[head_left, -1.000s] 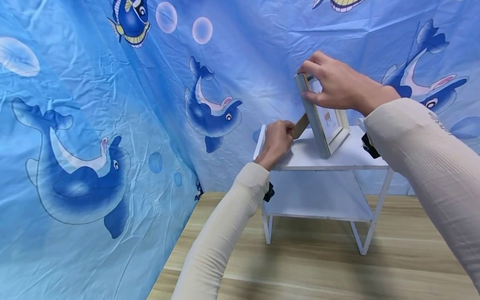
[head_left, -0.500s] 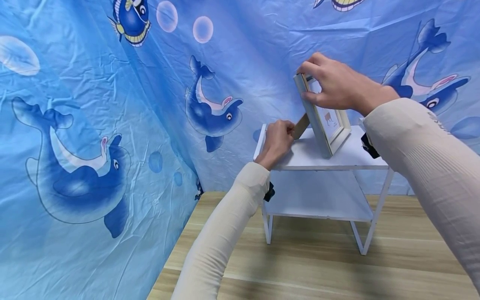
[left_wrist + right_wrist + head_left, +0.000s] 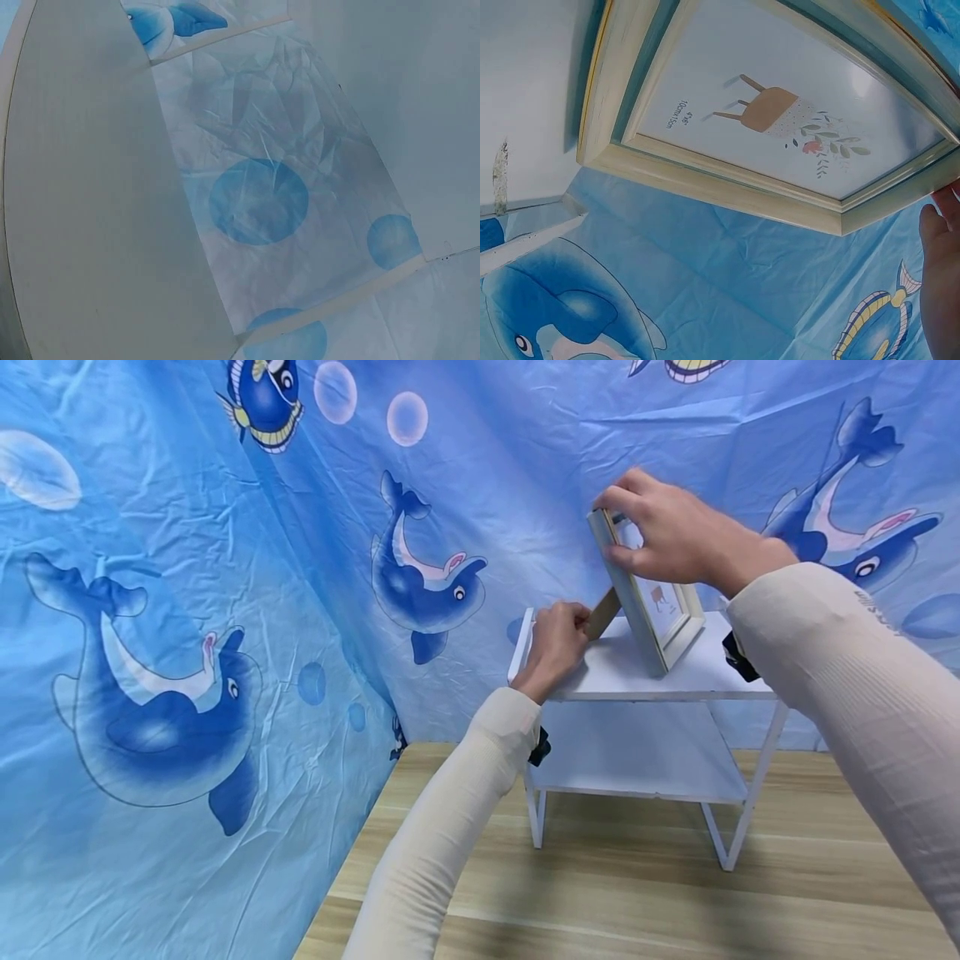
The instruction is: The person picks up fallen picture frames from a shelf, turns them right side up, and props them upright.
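A cream picture frame (image 3: pixel 637 610) with a print of a plant on a legged stool stands tilted back on a white two-tier table (image 3: pixel 603 672). My right hand (image 3: pixel 667 531) holds its upper left corner, thumb on the front and fingers over the top. Behind the frame, a flat brown support leg (image 3: pixel 602 614) slants down, and my left hand (image 3: pixel 557 639) pinches it near its lower end. In the right wrist view the front of the picture frame (image 3: pixel 720 191) shows large, with part of the right hand (image 3: pixel 941 277) at its corner. No hand appears in the left wrist view.
Blue sheets printed with dolphins (image 3: pixel 427 568) hang behind and to the left, close to the table. A lower shelf (image 3: pixel 637 747) sits under the tabletop. The floor (image 3: pixel 622 893) is wood-patterned. A dark band shows at each wrist.
Both hands keep their hold, and the frame and its leg stay almost in place. The right hand and wrist have dipped very slightly.
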